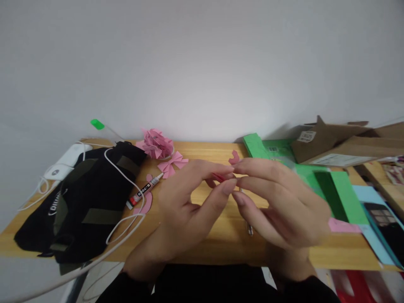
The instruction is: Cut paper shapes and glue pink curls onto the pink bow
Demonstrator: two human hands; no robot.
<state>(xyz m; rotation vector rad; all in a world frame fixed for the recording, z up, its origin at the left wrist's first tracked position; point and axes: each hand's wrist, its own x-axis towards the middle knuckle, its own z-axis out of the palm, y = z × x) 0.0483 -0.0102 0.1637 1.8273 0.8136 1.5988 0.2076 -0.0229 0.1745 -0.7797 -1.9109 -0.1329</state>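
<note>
A small folded piece of pink paper (218, 177) is pinched between the thumb and index finger of my left hand (186, 206). My right hand (280, 202) meets it from the other side, its fingertips closed at the paper's right end, where they cover most of it. Under my hands on the wooden table lies a pen (250, 228), partly hidden by my right hand. Just behind them is a curved pink paper scrap (234, 157). To the left are a B-7000 glue tube (145, 191), a pink paper bow shape (173, 164) and a bunched pink paper flower (157, 144).
A black bag (91, 198) with a white cable (126, 237) across it covers the table's left side, beside a white power strip (66, 162). On the right are green paper (347, 195), a cardboard box (344, 141) and a blue sheet (372, 244). A wall stands behind.
</note>
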